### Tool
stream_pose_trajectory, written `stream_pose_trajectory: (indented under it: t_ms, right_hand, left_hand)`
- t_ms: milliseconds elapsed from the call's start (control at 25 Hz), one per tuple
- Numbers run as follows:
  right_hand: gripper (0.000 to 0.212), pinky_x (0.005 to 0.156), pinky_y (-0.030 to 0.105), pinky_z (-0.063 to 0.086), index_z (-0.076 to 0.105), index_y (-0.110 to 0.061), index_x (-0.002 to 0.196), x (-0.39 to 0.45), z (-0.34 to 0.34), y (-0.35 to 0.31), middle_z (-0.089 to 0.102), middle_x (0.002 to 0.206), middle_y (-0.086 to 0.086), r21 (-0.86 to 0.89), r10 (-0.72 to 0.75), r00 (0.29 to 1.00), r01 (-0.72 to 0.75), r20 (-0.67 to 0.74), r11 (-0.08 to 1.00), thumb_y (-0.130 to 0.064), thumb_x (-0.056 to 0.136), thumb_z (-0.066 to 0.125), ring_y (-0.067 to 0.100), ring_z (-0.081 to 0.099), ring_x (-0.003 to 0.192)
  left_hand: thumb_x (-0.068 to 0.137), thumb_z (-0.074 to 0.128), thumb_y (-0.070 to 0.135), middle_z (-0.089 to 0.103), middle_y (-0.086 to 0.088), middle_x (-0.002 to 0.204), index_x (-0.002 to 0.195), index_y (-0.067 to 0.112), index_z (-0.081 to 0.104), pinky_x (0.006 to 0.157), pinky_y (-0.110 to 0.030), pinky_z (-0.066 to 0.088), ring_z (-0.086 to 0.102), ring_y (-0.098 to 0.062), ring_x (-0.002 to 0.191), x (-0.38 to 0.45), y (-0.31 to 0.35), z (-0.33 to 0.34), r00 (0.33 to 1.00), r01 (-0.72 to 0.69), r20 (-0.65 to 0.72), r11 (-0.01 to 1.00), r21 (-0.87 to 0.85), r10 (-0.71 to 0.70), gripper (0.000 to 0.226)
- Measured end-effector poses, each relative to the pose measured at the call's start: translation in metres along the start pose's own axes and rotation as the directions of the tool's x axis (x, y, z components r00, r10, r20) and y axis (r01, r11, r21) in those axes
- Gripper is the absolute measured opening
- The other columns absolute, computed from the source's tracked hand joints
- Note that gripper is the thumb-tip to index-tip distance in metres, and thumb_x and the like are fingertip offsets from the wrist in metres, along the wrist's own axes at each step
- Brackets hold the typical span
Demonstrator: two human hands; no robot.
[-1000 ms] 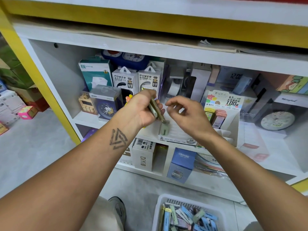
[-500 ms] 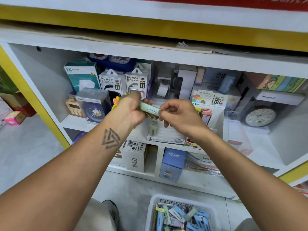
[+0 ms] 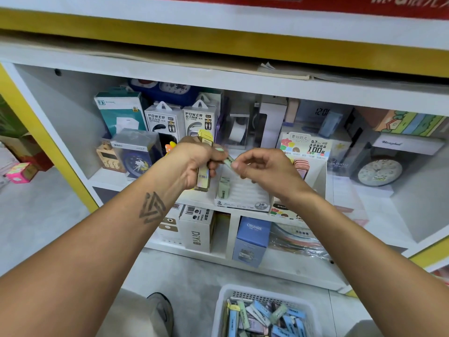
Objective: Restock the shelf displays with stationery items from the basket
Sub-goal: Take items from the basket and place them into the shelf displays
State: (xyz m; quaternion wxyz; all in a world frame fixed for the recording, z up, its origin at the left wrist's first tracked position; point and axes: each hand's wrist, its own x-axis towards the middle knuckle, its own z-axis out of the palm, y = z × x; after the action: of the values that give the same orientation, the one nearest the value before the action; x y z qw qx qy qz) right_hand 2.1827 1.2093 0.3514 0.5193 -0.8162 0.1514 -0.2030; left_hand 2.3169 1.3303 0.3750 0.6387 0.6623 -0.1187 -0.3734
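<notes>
My left hand (image 3: 194,159) grips a bunch of slim yellow-green stationery packs (image 3: 203,177), held upright before the shelf. My right hand (image 3: 263,170) pinches one pale green pack (image 3: 228,161) at its end, where it sticks out of the bunch. Below both hands sits a white display tray (image 3: 245,199) labelled 2B, with one green pack (image 3: 224,187) standing at its left side. A white basket (image 3: 222,310) on the floor at the bottom holds several blue, green and pink packs (image 3: 264,317).
The shelf holds power bank boxes (image 3: 181,120), a teal box (image 3: 119,110), a boxed blue clock (image 3: 136,154), a lead display box (image 3: 308,152) and a round clock (image 3: 379,171). Below stand a blue box (image 3: 252,239) and a DIY box (image 3: 196,229). My shoe (image 3: 162,312) is beside the basket.
My right hand closed on the green pack and is drawing it out of the bunch in my left hand. The view shifted slightly, with the shelf contents sliding left and the basket rising into frame.
</notes>
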Motion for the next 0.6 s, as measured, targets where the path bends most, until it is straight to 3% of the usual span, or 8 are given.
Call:
stream_pose_trajectory:
  t_ms: [80,200,280,360,520,600]
  right_hand:
    - [0.011,0.071,0.024,0.050,0.074,-0.019,0.093,0.005,-0.003,0.001,0.074,0.081,-0.004,0.053,0.021,1.000,-0.022,0.010,0.998,-0.014,0.085,0.079,0.007,0.061,0.070]
    - [0.032,0.072,0.029,0.052,0.069,-0.023,0.110,0.010,-0.005,0.001,0.075,0.090,0.009,0.105,0.015,0.994,-0.027,0.110,0.994,-0.009,0.084,0.079,0.015,0.064,0.075]
    - [0.043,0.071,0.033,0.053,0.068,-0.022,0.121,0.012,-0.005,0.000,0.073,0.090,0.011,0.125,0.006,0.982,-0.030,0.188,0.992,-0.005,0.083,0.079,0.019,0.066,0.076]
    - [0.041,0.066,0.030,0.053,0.071,-0.019,0.119,0.014,-0.008,-0.001,0.069,0.083,0.009,0.107,-0.008,0.979,-0.014,0.204,0.994,0.001,0.083,0.077,0.018,0.065,0.070]
    - [0.015,0.068,0.043,0.057,0.069,-0.012,0.093,0.022,-0.011,0.005,0.068,0.078,0.016,-0.146,-0.034,0.998,0.026,-0.056,0.989,0.001,0.086,0.069,0.024,0.070,0.066]
    - [0.009,0.069,0.038,0.056,0.065,-0.015,0.088,0.024,-0.009,0.013,0.067,0.076,0.012,-0.302,-0.066,0.990,0.024,-0.129,0.953,-0.007,0.088,0.065,0.023,0.070,0.070]
  left_hand:
    - [0.076,0.076,-0.010,0.057,-0.013,0.064,0.085,0.004,0.062,0.043,-0.023,0.035,0.036,-0.016,0.045,-0.002,-0.002,-0.004,0.999,-0.046,0.022,0.994,0.097,0.044,0.021]
    - [0.069,0.081,-0.011,0.059,-0.011,0.063,0.085,0.004,0.065,0.041,-0.022,0.037,0.039,-0.016,0.043,-0.007,-0.004,-0.004,0.994,-0.085,0.080,0.977,0.197,0.071,0.028]
    - [0.073,0.078,-0.012,0.059,-0.010,0.058,0.087,0.003,0.064,0.041,-0.021,0.038,0.039,-0.014,0.041,-0.007,-0.004,-0.005,0.994,-0.065,0.101,0.982,0.175,0.048,0.025]
    - [0.080,0.072,-0.010,0.062,-0.012,0.057,0.089,0.002,0.062,0.041,-0.021,0.039,0.040,-0.014,0.044,-0.005,-0.002,-0.007,0.994,-0.017,0.109,0.995,0.097,0.007,0.018]
    - [0.094,0.058,0.006,0.064,-0.014,0.074,0.097,0.006,0.058,0.045,-0.022,0.038,0.041,-0.014,0.048,0.001,0.003,-0.013,0.988,0.137,0.078,0.991,-0.009,-0.136,0.003]
    - [0.094,0.050,0.008,0.057,-0.010,0.073,0.087,0.010,0.053,0.052,-0.026,0.040,0.043,-0.015,0.053,0.002,0.004,-0.017,0.975,0.209,0.096,0.976,-0.062,-0.202,0.008]
